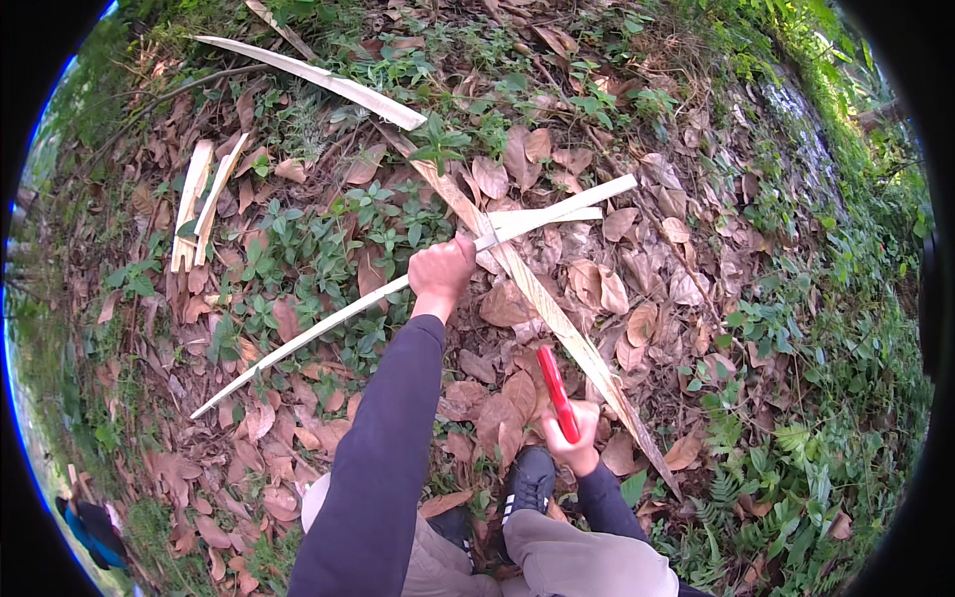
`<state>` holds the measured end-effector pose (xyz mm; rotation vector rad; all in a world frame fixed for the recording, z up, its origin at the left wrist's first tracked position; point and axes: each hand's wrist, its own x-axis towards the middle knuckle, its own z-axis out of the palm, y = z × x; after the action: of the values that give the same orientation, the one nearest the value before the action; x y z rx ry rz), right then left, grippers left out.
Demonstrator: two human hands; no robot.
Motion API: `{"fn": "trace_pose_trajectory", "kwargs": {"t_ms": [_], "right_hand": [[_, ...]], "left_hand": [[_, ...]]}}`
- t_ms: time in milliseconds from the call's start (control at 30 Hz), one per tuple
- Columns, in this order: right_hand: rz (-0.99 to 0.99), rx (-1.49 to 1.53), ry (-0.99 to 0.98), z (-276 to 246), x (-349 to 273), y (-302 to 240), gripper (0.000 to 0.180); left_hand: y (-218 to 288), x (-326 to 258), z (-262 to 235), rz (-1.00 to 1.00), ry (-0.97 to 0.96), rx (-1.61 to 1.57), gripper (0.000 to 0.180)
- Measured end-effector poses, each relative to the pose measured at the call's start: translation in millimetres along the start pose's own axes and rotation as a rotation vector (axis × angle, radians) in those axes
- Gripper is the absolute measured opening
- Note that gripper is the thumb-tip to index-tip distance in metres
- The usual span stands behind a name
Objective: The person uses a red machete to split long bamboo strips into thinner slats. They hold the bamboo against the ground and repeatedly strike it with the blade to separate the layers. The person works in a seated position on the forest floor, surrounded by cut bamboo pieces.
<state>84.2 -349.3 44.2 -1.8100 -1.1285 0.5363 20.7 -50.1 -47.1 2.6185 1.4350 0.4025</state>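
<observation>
My left hand [443, 271] is closed round a long, thin, pale wood strip [328, 323]. The strip slants from lower left to upper right and crosses over a longer split plank [542, 298] on the ground. Just beyond the crossing, a short pale wood piece [557, 216] lies beneath the strip. Lower down, near my shoe, my right hand [574, 438] grips a red-handled tool [557, 388]. Its red handle points up and slightly left, beside the plank but apart from the strip. I cannot make out a blade on it.
Two short split boards [194, 204] lie at the left, and a tapered pale slat [318, 80] at the far left. Dry brown leaves [607, 289] and low green plants [308, 234] cover the ground. My dark shoe [529, 481] stands close to the plank. Something dark and blue [92, 532] shows at the lower left.
</observation>
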Motion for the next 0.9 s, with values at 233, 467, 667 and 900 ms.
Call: {"fn": "trace_pose_trajectory", "kwargs": {"t_ms": [233, 467, 667, 900], "right_hand": [[0.021, -0.037, 0.049, 14.1, 31.7, 3.4, 0.014], [-0.014, -0.032, 0.013, -7.7, -27.8, -3.4, 0.015], [0.100, 0.001, 0.084, 16.3, 44.9, -8.3, 0.014], [-0.052, 0.001, 0.022, 1.7, -37.6, -17.4, 0.010]], "left_hand": [[24.4, -16.5, -3.0, -0.067, 0.008, -0.014, 0.051], [-2.4, 8.6, -4.0, -0.004, 0.028, 0.003, 0.054], [16.3, -5.2, -6.4, -0.066, 0.022, -0.078, 0.051], [-4.8, 15.1, 0.1, -0.006, 0.057, -0.067, 0.053]]}}
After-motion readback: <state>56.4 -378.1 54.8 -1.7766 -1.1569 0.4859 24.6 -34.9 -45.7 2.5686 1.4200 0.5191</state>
